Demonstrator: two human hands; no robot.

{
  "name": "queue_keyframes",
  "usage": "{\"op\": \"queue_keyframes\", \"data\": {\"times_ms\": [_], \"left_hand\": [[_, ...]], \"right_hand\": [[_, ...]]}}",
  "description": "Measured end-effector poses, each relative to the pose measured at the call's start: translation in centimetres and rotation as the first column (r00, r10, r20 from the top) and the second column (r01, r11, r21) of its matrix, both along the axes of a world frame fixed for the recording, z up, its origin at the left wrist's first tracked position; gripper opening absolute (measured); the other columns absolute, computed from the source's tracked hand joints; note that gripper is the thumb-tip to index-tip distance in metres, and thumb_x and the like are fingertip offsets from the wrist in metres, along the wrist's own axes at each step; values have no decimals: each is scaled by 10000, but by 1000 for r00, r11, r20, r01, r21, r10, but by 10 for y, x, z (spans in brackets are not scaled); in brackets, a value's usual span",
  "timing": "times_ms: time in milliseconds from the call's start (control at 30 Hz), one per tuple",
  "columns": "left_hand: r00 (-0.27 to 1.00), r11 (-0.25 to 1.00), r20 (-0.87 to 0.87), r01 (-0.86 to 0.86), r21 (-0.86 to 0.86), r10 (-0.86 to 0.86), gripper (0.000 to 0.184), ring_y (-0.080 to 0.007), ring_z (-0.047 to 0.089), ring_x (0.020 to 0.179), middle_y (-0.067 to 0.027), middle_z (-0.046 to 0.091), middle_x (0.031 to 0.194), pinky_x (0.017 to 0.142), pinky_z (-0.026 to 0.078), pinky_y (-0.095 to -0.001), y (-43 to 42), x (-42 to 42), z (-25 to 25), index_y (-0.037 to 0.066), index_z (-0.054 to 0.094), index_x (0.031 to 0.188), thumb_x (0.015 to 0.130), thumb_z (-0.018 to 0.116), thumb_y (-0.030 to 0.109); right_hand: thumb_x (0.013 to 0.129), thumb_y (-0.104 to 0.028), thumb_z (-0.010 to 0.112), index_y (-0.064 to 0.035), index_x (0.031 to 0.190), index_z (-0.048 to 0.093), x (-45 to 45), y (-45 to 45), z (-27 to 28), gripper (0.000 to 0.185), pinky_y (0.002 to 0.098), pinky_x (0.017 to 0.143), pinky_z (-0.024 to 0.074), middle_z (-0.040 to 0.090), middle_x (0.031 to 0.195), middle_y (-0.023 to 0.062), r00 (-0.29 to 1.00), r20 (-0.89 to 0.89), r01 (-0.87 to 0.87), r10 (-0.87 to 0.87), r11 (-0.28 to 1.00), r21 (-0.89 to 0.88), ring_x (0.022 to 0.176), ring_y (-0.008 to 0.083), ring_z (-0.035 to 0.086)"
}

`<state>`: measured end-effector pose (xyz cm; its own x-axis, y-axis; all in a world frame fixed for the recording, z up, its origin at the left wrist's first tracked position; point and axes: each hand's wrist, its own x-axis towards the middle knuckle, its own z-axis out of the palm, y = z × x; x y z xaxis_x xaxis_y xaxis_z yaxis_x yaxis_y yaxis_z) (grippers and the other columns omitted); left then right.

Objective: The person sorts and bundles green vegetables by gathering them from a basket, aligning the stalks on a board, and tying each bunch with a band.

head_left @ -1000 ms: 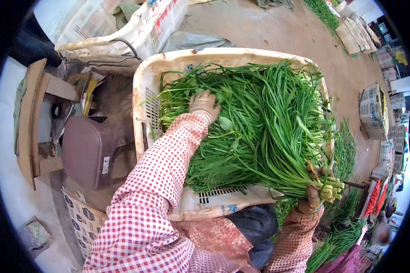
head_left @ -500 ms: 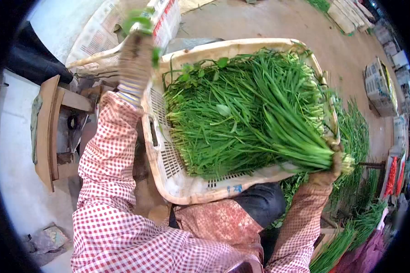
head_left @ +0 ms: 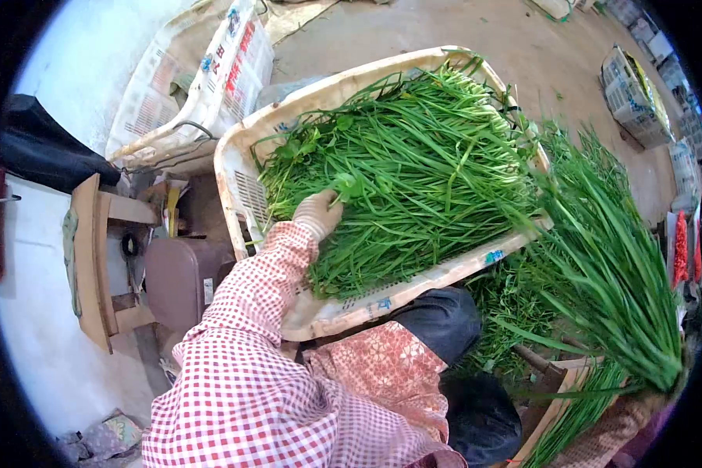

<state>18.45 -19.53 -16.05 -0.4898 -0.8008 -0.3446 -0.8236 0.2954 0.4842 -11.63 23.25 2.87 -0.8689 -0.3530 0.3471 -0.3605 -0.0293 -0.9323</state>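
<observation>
My left hand [head_left: 318, 214], in a pale glove, is over the near left part of a large plastic crate [head_left: 238, 168]. Its fingers are closed on a small leafy sprig [head_left: 349, 186], slightly blurred. Beneath it, garlic chives [head_left: 413, 156] fill the crate, many with their pale stem ends at the right side. Off to the right, my right hand [head_left: 669, 399] grips a big bunch of garlic chives [head_left: 616, 273] by its lower end, with the blades fanning up and left. That hand is partly lost in the dark rim of the view.
Another white crate [head_left: 203, 86] stands at the back left. Left of my knees are a brown bin [head_left: 181, 281] and a wooden stool [head_left: 93, 265]. More greens lie on the floor [head_left: 515, 312] and in a wooden holder [head_left: 577, 413] at right. A printed box [head_left: 636, 97] stands farther off.
My left hand has come down from beyond the crate's left rim to over the chives, sprig still held. My right hand has carried its bunch off the crate, out to the right.
</observation>
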Motion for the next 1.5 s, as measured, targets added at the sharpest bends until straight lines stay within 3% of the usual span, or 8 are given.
{"op": "queue_keyframes", "data": {"times_ms": [200,400,500,600,733,867,1033,1500], "left_hand": [[675,939,-689,-344,22,263,474,-227,631,925,-134,664,1089,826,508,-346,-29,38,50,-14,552,1253,870,592,263],[448,925,-832,29,379,327,417,-221,582,929,-128,603,1083,813,494,-349,15,-118,175,28,523,1225,870,607,230],[589,947,-804,297,121,-82,698,-342,488,1207,-203,535,1262,1059,370,-397,71,-263,185,42,352,1369,827,657,360],[534,994,-843,-41,-104,-66,909,-357,445,1251,-201,477,1339,1079,352,-388,114,-281,172,46,276,1402,718,749,415],[354,985,-924,-38,-167,-144,646,-326,514,1149,-185,525,1218,1011,424,-399,44,-195,92,41,471,1260,712,770,211],[633,791,-641,-609,-66,434,462,-318,522,1048,-193,527,1103,951,425,-416,-39,-49,-22,-9,517,1134,743,687,169],[753,826,358,-554,-106,552,564,-333,374,1321,-167,366,1414,1132,312,-386,-77,28,-7,35,381,1375,897,580,258],[867,851,-79,-498,-170,492,356,-422,591,932,-280,605,997,831,450,-477,-87,63,28,15,536,1178,892,501,223]], "right_hand": [[894,-322,492,-21,1186,565,33,44,-42,426,471,955,450,598,1150,154,985,125,119,-122,992,32,1044,306,574],[902,-321,489,-33,1193,559,41,50,-94,415,468,940,455,596,1147,141,952,284,103,-113,993,50,1030,296,574],[907,-320,488,-40,1197,556,38,39,-129,409,467,933,458,595,1146,134,924,377,48,-61,998,43,1023,291,574],[911,-319,487,-46,1201,553,41,41,-150,404,466,926,461,594,1145,127,897,440,28,-45,999,43,1015,286,574],[917,-318,485,-54,1206,549,49,68,-168,397,464,916,464,593,1143,118,864,494,75,-94,995,60,1006,279,574],[923,-317,483,-63,1211,545,57,76,-191,389,462,906,468,592,1141,109,823,558,87,-104,995,58,996,272,575],[931,-316,481,-73,1218,541,61,71,-216,381,460,894,472,591,1139,98,782,620,52,-63,998,35,984,263,575],[951,-313,475,-103,1236,527,73,110,-228,357,454,860,485,587,1132,66,776,631,56,-5,997,-61,950,239,575]]}}
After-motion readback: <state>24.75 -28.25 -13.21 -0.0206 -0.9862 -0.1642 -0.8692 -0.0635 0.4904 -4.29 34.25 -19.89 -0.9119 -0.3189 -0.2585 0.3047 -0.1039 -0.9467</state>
